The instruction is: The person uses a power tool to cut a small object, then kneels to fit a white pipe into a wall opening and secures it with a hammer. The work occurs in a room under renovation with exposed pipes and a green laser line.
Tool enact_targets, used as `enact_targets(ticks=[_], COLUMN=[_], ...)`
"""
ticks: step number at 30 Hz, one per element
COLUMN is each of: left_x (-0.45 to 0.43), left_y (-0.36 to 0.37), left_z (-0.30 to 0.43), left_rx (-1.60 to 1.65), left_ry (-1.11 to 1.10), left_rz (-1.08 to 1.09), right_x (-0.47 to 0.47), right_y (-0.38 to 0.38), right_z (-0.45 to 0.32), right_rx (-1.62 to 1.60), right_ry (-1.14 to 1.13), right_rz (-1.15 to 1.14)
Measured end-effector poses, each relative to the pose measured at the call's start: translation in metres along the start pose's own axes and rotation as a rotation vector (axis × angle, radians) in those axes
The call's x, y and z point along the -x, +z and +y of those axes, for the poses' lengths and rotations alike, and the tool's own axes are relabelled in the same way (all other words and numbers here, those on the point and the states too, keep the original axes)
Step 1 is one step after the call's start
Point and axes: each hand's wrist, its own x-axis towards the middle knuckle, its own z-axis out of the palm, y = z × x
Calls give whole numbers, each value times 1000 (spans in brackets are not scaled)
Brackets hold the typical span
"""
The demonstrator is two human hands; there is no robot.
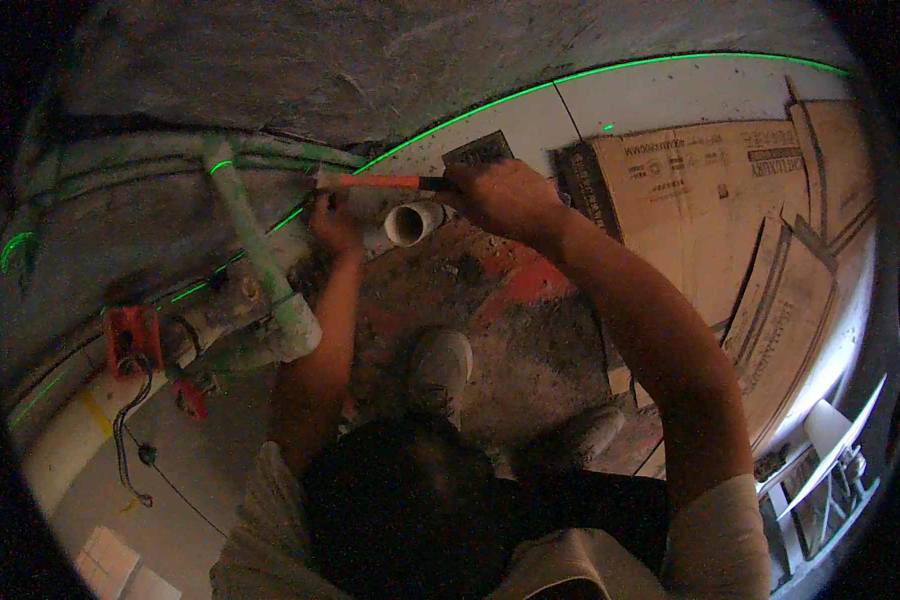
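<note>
My right hand (495, 196) is closed around the dark grip of a hammer (386, 181) with an orange handle, held level. The tool's head lies at the left, by the wall and just above my left hand (335, 223). The left fingers are bent near that head; whether they hold something small is too dark to tell. Below the handle, between my hands, a white plastic pipe (412, 223) shows its round open end. A dark square piece (480, 150) lies behind my right hand.
Green-lit pipes (259, 240) run along the wall at the left, above a red electrical box (133, 341) with loose wires. Flattened cardboard (701, 180) covers the right side. A green laser line crosses the wall. Dirt and a shoe (441, 367) are below.
</note>
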Motion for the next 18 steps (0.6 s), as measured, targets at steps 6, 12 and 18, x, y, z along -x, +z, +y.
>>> enact_targets(ticks=[6, 12, 18], left_x=[-2, -4, -3], left_y=[7, 2, -12], left_z=[2, 1, 22], left_rx=[-10, -155, -279], left_ry=[108, 159, 19], left_rz=[-38, -40, -46], right_x=[-4, -4, -17], right_y=[-2, -6, 7], right_z=[-6, -12, -8], right_rx=[-6, 43, 69], right_ry=[4, -18, -55], right_rz=[-37, -68, -109])
